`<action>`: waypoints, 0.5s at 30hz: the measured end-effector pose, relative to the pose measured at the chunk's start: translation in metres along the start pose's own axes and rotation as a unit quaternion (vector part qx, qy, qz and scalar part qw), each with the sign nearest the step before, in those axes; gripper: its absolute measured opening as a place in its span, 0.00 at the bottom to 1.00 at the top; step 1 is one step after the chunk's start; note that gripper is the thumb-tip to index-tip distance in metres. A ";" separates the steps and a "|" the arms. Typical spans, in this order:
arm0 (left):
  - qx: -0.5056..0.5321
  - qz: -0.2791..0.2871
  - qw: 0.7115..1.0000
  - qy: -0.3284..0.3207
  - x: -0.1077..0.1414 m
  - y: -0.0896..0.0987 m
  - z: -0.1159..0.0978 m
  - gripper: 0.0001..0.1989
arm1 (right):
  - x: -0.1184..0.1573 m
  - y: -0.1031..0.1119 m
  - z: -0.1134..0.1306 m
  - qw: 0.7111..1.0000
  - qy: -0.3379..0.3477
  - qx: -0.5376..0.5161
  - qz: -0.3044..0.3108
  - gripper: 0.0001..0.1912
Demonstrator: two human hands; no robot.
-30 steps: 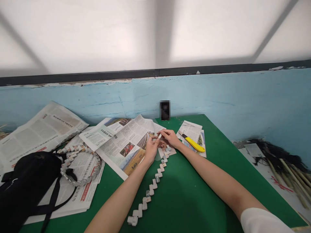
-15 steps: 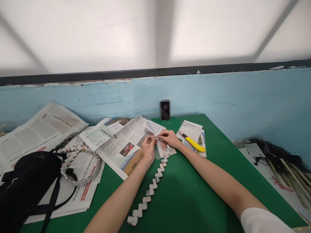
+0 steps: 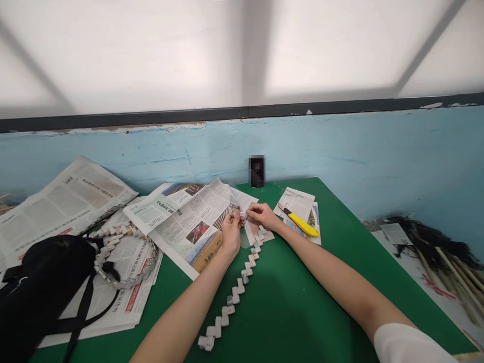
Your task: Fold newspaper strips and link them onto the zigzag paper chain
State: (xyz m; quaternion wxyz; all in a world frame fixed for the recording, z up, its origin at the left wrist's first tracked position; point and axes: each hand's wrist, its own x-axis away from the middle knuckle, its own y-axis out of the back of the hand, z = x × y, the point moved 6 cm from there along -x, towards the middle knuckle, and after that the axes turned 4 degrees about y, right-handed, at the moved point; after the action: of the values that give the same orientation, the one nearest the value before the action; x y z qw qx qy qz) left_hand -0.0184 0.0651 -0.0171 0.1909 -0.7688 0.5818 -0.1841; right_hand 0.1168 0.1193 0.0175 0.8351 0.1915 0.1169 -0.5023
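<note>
Between the fingertips of both hands is a small folded paper strip [image 3: 243, 214], pale and partly hidden by the fingers. My left hand [image 3: 231, 231] pinches its left end, and my right hand [image 3: 262, 214] closes thumb and forefinger at its right end. Just below the hands begins a zigzag chain of folded paper links [image 3: 239, 290], lying on the green table [image 3: 302, 302] and running down to the left. Beneath and left of my left hand spreads an open newspaper sheet [image 3: 181, 222] with colour photos.
A yellow-handled cutter [image 3: 302, 223] rests on cut newspaper pieces [image 3: 298, 196] right of my hands. A dark phone [image 3: 257, 171] leans on the blue wall. At left are a black bag [image 3: 49, 282], a coiled paper chain [image 3: 128, 285] and more newspapers [image 3: 56, 206].
The fingers have shifted slightly around the small paper strip, and more of its pale surface shows between them. The chain, cutter and newspapers stay where they were.
</note>
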 end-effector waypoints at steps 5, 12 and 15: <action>0.004 -0.003 1.000 0.003 -0.001 0.001 0.002 0.21 | 0.000 0.000 0.001 1.000 -0.002 -0.004 -0.002 0.18; -0.009 0.004 1.000 0.011 -0.001 0.002 0.003 0.21 | 0.000 0.003 0.003 0.998 0.014 0.054 -0.026 0.19; -0.009 0.003 1.000 0.013 -0.001 0.002 0.004 0.22 | 0.000 0.003 0.004 0.997 0.030 0.070 -0.022 0.19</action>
State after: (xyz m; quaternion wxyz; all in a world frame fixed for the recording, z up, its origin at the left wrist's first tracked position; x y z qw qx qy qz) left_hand -0.0183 0.0661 -0.0214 0.1771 -0.7665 0.5879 -0.1883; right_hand 0.1196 0.1184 0.0220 0.8045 0.2613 0.1107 -0.5218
